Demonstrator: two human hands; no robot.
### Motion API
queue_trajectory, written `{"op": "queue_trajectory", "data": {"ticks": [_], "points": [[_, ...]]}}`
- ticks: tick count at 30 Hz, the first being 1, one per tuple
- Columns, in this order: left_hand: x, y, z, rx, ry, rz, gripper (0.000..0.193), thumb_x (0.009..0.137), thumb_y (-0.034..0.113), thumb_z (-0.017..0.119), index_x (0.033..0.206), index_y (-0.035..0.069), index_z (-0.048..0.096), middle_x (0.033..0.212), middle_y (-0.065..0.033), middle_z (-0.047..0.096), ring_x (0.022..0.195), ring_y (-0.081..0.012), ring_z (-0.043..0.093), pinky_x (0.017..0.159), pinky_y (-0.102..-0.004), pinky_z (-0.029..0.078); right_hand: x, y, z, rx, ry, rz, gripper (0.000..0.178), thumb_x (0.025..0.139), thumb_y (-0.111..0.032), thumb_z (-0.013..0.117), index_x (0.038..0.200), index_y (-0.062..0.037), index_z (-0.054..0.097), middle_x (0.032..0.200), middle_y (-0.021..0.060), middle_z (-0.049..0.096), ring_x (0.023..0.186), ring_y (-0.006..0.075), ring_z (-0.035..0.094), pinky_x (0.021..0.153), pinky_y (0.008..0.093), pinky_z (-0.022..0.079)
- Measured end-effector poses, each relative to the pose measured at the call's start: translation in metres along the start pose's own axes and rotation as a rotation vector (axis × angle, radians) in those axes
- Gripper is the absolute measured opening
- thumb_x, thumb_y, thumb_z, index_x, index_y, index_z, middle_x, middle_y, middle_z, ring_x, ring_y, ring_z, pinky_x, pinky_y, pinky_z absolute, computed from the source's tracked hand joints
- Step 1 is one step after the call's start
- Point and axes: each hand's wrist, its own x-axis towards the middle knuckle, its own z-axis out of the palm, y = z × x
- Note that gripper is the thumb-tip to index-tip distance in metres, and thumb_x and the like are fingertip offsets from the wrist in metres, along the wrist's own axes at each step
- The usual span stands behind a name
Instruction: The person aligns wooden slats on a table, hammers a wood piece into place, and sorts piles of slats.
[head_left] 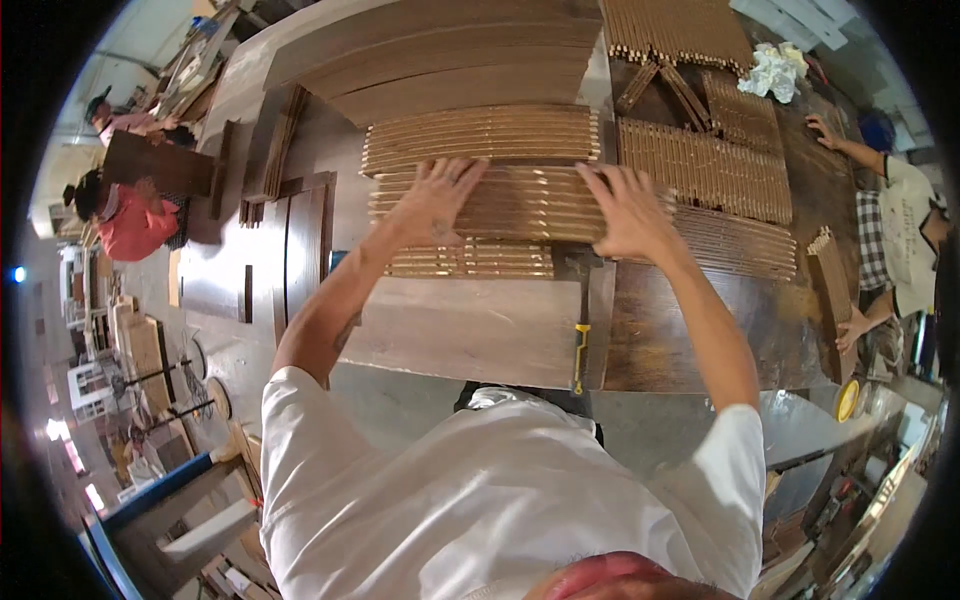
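A batch of dark brown wooden slats (520, 205) lies side by side in front of me, with pale marks at the ends and along the middle. My left hand (440, 200) spans its left part, fingers over the far side and thumb toward the near side. Across its right part, my right hand (632, 212) grips in the same way. The ends of the batch look slightly blurred. A row of slats (480, 120) lies just beyond it, and another row (470, 260) shows at its near side. A hammer (581, 345) with a yellow and black handle lies near the table edge.
Wide brown boards (450, 60) lie at the far side. More slat rows (705, 170) and crumpled white material (773, 72) are on the right. One co-worker (905, 240) stands at the right, touching a bundle of slats (830, 270). Two others are at the left, one holding a board (160, 165).
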Motion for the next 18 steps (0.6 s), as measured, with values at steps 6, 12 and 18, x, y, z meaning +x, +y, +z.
{"op": "queue_trajectory", "data": {"ticks": [6, 12, 18], "points": [[-0.006, -0.118, 0.078, -0.125, 0.073, 0.035, 0.128, 0.053, 0.045, 0.085, 0.149, 0.003, 0.013, 0.139, -0.0258, 0.034, 0.129, -0.0441, 0.032, 0.106, -0.0577, 0.026, 0.108, -0.044, 0.022, 0.001, -0.133, -0.067, 0.121, 0.048, -0.028, 0.085, 0.15, -0.011, 0.02, 0.136, 0.024, 0.04, 0.129, 0.0356, 0.037, 0.113, 0.0517, 0.023], [-0.006, -0.129, 0.086, -0.162, 0.119, 0.065, 0.126, 0.051, 0.04, 0.084, 0.149, 0.001, 0.016, 0.132, -0.0235, 0.038, 0.122, -0.0413, 0.037, 0.104, -0.0535, 0.028, 0.121, -0.054, 0.041, -0.058, -0.186, 0.009, 0.124, 0.05, -0.029, 0.086, 0.151, -0.0115, 0.016, 0.138, 0.0242, 0.038, 0.13, 0.0354, 0.036, 0.112, 0.0541, 0.024], [-0.008, -0.134, 0.095, -0.132, 0.145, 0.087, 0.125, 0.056, 0.043, 0.084, 0.15, 0.003, 0.012, 0.137, -0.0255, 0.034, 0.125, -0.0429, 0.034, 0.104, -0.0536, 0.028, 0.122, -0.055, 0.04, -0.104, -0.194, -0.027, 0.122, 0.056, -0.036, 0.086, 0.151, -0.0132, 0.013, 0.14, 0.0232, 0.035, 0.131, 0.036, 0.035, 0.113, 0.0556, 0.022]]}}
